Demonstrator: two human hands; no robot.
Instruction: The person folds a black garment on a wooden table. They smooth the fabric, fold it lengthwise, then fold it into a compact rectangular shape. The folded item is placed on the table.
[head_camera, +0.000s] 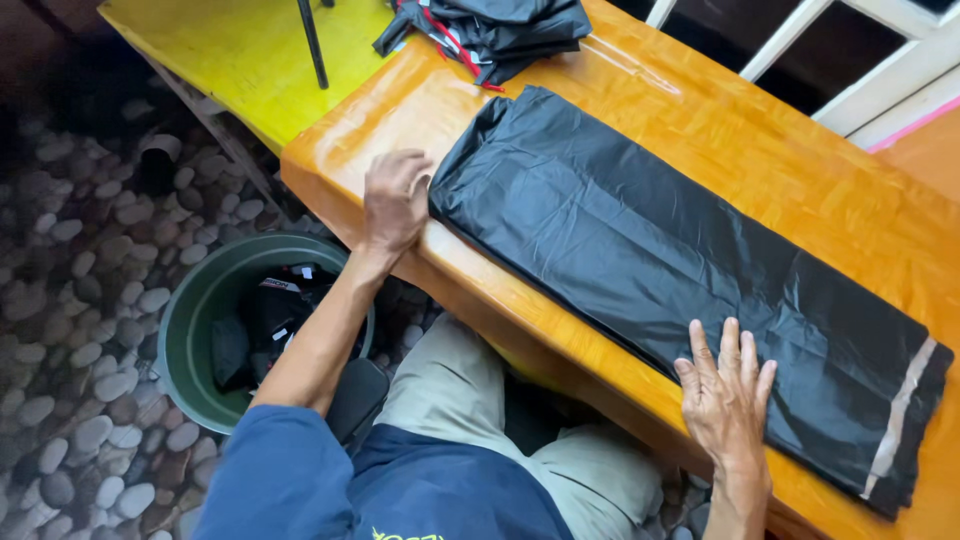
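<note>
Head view: the folded black garment (680, 270) is laid lengthwise along the bench (720, 120), pinched at its far end by the left hand (395, 200) and pressed flat near its striped end by the spread right hand (725, 395).

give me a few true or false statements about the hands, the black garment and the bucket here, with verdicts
1. The right hand lies flat, fingers spread, on the black garment. True.
2. The left hand is reaching into the green bucket. False: it is at the garment's end on the wooden table.
3. The garment is crumpled into a ball. False: it lies folded in a long flat strip.
4. The bucket stands on a pebble floor with dark items inside. True.
5. A second dark bundle with red trim lies at the table's far end. True.
</note>
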